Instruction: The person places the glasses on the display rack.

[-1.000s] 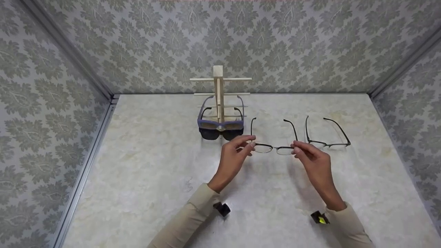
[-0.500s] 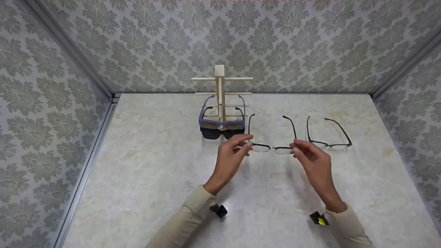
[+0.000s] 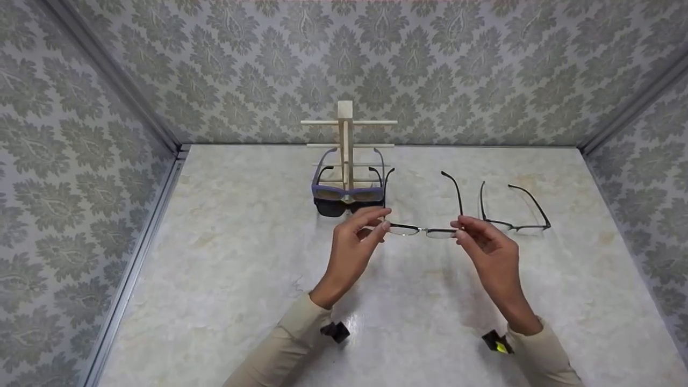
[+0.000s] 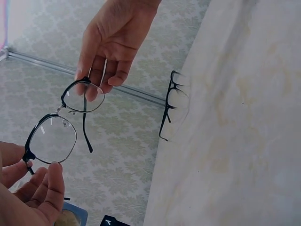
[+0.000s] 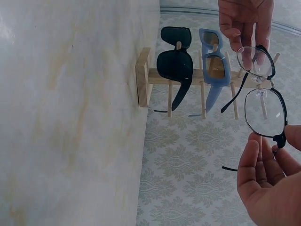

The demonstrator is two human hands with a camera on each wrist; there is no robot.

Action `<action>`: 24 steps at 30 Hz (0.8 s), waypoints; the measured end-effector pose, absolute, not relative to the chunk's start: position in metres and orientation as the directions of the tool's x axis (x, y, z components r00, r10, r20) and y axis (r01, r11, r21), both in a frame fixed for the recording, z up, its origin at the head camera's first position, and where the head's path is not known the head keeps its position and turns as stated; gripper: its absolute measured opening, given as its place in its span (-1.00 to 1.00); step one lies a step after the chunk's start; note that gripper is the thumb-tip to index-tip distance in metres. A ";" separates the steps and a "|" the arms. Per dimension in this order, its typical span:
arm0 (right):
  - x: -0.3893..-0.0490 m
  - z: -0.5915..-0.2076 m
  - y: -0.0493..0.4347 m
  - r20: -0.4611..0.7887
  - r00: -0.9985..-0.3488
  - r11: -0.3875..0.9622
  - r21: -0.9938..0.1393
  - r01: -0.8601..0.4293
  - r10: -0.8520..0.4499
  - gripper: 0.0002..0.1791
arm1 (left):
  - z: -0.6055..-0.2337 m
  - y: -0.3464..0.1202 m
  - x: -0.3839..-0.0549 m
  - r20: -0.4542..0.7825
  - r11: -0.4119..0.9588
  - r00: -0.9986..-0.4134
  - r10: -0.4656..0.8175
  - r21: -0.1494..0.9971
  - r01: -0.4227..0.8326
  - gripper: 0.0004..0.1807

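Observation:
Between both hands hangs a pair of eyeglasses (image 3: 441,231) with dark upper rims, thin metal lower rims and clear lenses, raised above the table. My left hand (image 3: 349,250) pinches one end of the frame front with thumb and fingers. At the opposite end, my right hand (image 3: 492,252) pinches the other corner. Both temples are unfolded and point away toward the back wall. Just behind the left hand, on a wooden display stand (image 3: 345,109), sit blue-purple sunglasses (image 5: 227,77) and, below them, black sunglasses (image 5: 175,65).
A second pair of dark-rimmed eyeglasses (image 3: 502,222) lies with temples unfolded on the marbled table (image 3: 236,269), right of the held pair. The stand's upper wooden rods (image 3: 373,122) carry no glasses. Patterned walls (image 3: 376,59) enclose the back and sides.
The left hand has shifted slightly left, the held eyeglasses going with it. Their temple tips have risen in the head view. The right hand has barely moved; both grips are kept.

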State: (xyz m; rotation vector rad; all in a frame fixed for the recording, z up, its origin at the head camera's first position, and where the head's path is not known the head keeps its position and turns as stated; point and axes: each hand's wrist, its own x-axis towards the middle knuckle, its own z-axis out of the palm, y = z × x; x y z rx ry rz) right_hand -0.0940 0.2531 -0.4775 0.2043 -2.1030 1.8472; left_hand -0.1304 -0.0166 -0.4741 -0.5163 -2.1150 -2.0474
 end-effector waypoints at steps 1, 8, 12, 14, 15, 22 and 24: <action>-0.094 -0.477 0.253 0.351 -0.930 0.145 -0.931 -0.335 0.105 -0.68 | -0.473 -0.017 -0.130 0.351 0.004 -0.926 0.139 0.935 0.355 -0.72; -0.092 -0.471 0.246 0.407 -0.911 0.136 -0.908 -0.396 0.071 -0.66 | -0.467 -0.026 -0.124 0.377 0.018 -0.917 0.130 0.924 0.382 -0.70; -0.092 -0.468 0.241 0.431 -0.900 0.151 -0.895 -0.420 0.055 -0.65 | -0.464 -0.032 -0.120 0.398 0.008 -0.910 0.119 0.916 0.402 -0.69; -0.092 -0.468 0.238 0.445 -0.894 0.158 -0.887 -0.433 0.045 -0.65 | -0.463 -0.035 -0.120 0.413 0.002 -0.904 0.111 0.910 0.415 -0.69; -0.092 -0.467 0.237 0.453 -0.891 0.158 -0.883 -0.442 0.039 -0.65 | -0.462 -0.037 -0.119 0.419 0.001 -0.901 0.108 0.907 0.422 -0.69; -0.095 -0.465 0.229 0.482 -0.876 0.160 -0.865 -0.475 0.004 -0.64 | -0.460 -0.046 -0.116 0.448 0.030 -0.890 0.088 0.891 0.452 -0.69; -0.095 -0.463 0.226 0.481 -0.877 0.162 -0.865 -0.475 -0.001 -0.65 | -0.459 -0.049 -0.114 0.452 0.037 -0.888 0.081 0.889 0.456 -0.68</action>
